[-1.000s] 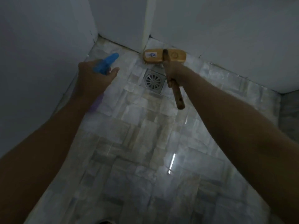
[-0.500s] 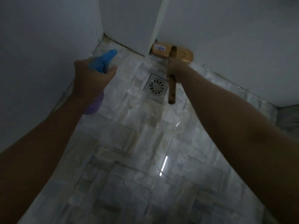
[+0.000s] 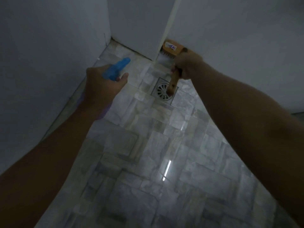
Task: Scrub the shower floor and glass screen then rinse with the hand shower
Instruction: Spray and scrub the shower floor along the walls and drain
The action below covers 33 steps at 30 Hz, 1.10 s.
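My right hand (image 3: pixel 189 65) grips the wooden handle of a scrub brush (image 3: pixel 171 47). Its wooden head with white bristles is pressed into the far corner where the floor meets the wall. The end of the handle sticks out below my fist, over the floor drain (image 3: pixel 162 91). My left hand (image 3: pixel 102 84) holds a spray bottle (image 3: pixel 117 68) with a blue trigger head and a purple body, its nozzle aimed toward the far left corner. The shower floor (image 3: pixel 148 153) is grey stone-pattern tile and looks wet and shiny.
Pale walls close the floor in on the left (image 3: pixel 49 63) and at the back right (image 3: pixel 238 46). A white vertical edge (image 3: pixel 167 27) stands at the far corner above the brush. A strip of light reflects on the tiles (image 3: pixel 167 169).
The brush has slid farther into the back corner and its head is now partly hidden by the wall edge. My left hand with the spray bottle has stayed about level.
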### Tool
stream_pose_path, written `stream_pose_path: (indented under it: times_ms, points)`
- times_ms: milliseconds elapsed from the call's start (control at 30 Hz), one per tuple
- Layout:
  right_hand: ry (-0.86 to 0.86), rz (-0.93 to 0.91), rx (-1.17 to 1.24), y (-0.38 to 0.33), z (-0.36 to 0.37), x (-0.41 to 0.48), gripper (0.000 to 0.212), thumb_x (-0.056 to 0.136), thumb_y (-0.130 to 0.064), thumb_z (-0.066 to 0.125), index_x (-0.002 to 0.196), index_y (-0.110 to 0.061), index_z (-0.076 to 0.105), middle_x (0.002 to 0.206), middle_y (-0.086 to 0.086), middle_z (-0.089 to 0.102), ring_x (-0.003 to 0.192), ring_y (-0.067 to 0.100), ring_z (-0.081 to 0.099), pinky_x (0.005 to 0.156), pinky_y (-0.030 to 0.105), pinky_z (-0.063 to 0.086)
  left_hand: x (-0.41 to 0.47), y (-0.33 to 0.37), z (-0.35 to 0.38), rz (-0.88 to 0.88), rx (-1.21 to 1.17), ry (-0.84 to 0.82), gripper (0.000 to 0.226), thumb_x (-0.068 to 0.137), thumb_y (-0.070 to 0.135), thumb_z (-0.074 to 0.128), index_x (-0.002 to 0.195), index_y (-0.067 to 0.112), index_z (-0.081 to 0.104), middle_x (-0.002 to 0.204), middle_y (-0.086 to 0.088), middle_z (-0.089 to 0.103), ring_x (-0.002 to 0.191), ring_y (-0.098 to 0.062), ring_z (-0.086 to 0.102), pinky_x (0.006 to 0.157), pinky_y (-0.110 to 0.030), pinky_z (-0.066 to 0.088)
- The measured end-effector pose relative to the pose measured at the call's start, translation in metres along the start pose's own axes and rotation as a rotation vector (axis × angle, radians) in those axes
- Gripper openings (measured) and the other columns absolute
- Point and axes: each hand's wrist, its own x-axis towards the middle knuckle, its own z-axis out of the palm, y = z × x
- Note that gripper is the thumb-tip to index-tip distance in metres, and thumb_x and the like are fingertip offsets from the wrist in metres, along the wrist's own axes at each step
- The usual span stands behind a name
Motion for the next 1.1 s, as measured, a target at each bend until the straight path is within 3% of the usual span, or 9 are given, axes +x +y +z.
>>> stream_pose_path:
  times_ms: [33, 133, 500, 567, 667, 767, 967, 1033, 1100]
  points:
    - [-0.005, -0.016, -0.023, 0.003, 0.003, -0.017, 0.01, 0.087, 0.003, 0.048, 0.092, -0.003, 0.055, 0.073, 0.014, 0.06, 0.052, 0.023, 0.06, 0.056, 0.032, 0.052, 0.002, -0.001, -0.002, -0.01, -0.008, 0.02, 0.035, 0.086, 0.03, 0.077, 0.069, 0.002, 0.066, 0.062, -0.004, 0.063, 0.052, -0.01, 0.055, 0.053, -0.016, 0.043]
    - [-0.087, 0.012, -0.042, 0.02, 0.013, -0.052, 0.024, 0.099, -0.002, 0.027, 0.091, -0.004, 0.049, 0.062, 0.01, 0.048, 0.046, 0.019, 0.049, 0.047, 0.029, 0.051, 0.006, -0.007, -0.002, 0.013, -0.004, 0.059, 0.036, 0.086, 0.023, 0.077, 0.065, -0.003, 0.064, 0.06, -0.014, 0.063, 0.051, -0.023, 0.057, 0.053, -0.022, 0.043]
    - [-0.102, 0.014, -0.1, 0.012, 0.01, -0.039, 0.023, 0.099, 0.001, 0.033, 0.086, -0.003, 0.052, 0.065, 0.01, 0.053, 0.052, 0.018, 0.054, 0.057, 0.033, 0.058, 0.008, -0.014, -0.004, -0.003, -0.015, 0.077, 0.032, 0.086, 0.025, 0.076, 0.073, -0.003, 0.069, 0.063, -0.015, 0.065, 0.054, -0.032, 0.061, 0.051, -0.031, 0.048]
    - [-0.103, 0.02, -0.083, 0.013, 0.007, -0.036, 0.021, 0.1, -0.001, 0.036, 0.09, -0.003, 0.053, 0.063, 0.009, 0.053, 0.049, 0.018, 0.055, 0.051, 0.031, 0.057, 0.007, -0.01, -0.001, -0.008, -0.033, 0.062, 0.033, 0.086, 0.024, 0.077, 0.07, -0.003, 0.067, 0.062, -0.015, 0.065, 0.054, -0.03, 0.061, 0.051, -0.03, 0.047]
    - [-0.057, 0.002, -0.082, -0.007, 0.003, -0.027, 0.022, 0.1, 0.001, 0.038, 0.083, -0.004, 0.051, 0.066, 0.008, 0.053, 0.054, 0.018, 0.055, 0.05, 0.031, 0.054, 0.006, -0.005, 0.003, -0.031, -0.046, 0.026, 0.032, 0.086, 0.025, 0.078, 0.069, -0.001, 0.067, 0.063, -0.013, 0.066, 0.052, -0.008, 0.056, 0.053, -0.02, 0.046]
    - [-0.044, -0.009, -0.1, -0.014, 0.003, -0.028, 0.023, 0.101, 0.001, 0.037, 0.082, -0.006, 0.048, 0.067, 0.006, 0.051, 0.056, 0.016, 0.053, 0.051, 0.028, 0.054, 0.006, -0.006, 0.002, 0.011, -0.02, -0.003, 0.032, 0.087, 0.024, 0.077, 0.069, -0.001, 0.067, 0.061, -0.012, 0.064, 0.056, -0.008, 0.054, 0.055, -0.013, 0.04]
    - [-0.082, -0.142, -0.665, 0.031, 0.006, -0.076, 0.026, 0.093, 0.003, 0.055, 0.071, -0.007, 0.047, 0.086, 0.012, 0.058, 0.058, 0.019, 0.054, 0.041, 0.021, 0.044, 0.009, 0.001, 0.007, 0.053, -0.007, -0.106, 0.032, 0.084, 0.026, 0.077, 0.067, 0.002, 0.064, 0.06, -0.008, 0.062, 0.052, -0.015, 0.054, 0.054, -0.022, 0.044]
    - [-0.129, -0.159, -0.73, 0.059, 0.016, -0.104, 0.012, 0.088, -0.001, 0.068, 0.089, -0.002, 0.057, 0.106, 0.016, 0.062, 0.082, 0.031, 0.064, 0.061, 0.026, 0.054, 0.006, 0.007, 0.011, 0.045, 0.0, -0.135, 0.032, 0.083, 0.025, 0.077, 0.067, 0.001, 0.064, 0.061, -0.009, 0.062, 0.053, -0.023, 0.058, 0.054, -0.029, 0.047]
    - [-0.205, -0.152, -0.663, 0.095, 0.018, -0.138, 0.025, 0.102, -0.021, 0.053, 0.12, -0.003, 0.056, 0.124, 0.021, 0.059, 0.104, 0.037, 0.062, 0.082, 0.039, 0.051, 0.004, 0.01, 0.011, 0.036, -0.002, -0.134, 0.031, 0.082, 0.025, 0.078, 0.068, 0.001, 0.064, 0.062, -0.009, 0.063, 0.054, -0.024, 0.06, 0.054, -0.032, 0.05]
